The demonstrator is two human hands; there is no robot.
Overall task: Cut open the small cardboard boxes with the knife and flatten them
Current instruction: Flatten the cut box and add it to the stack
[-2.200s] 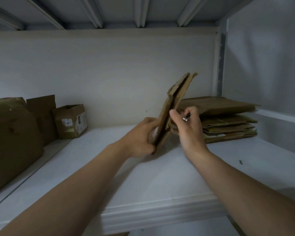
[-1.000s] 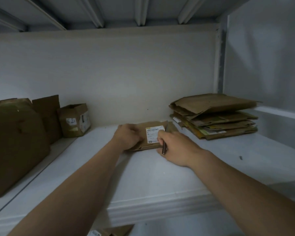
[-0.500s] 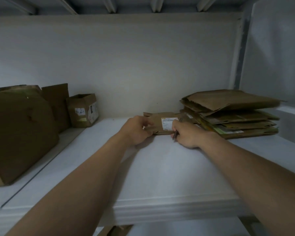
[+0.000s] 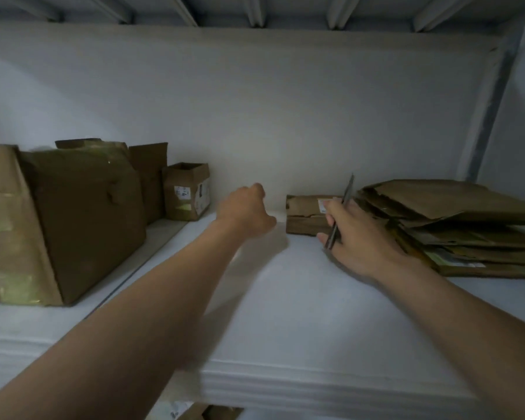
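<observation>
The right hand [image 4: 355, 237] is clamping the knife [image 4: 343, 204], tip raised; the left hand [image 4: 246, 210] is hovering, grip loose and empty. Crossing arms would be risking a cut.

A white shelf board [image 4: 285, 304] lies in dim, cool light before a plain white back wall [image 4: 255, 101]. Ribbed metal beams [image 4: 255, 9] run overhead; a grey upright post [image 4: 487, 116] stands at the right corner.
</observation>
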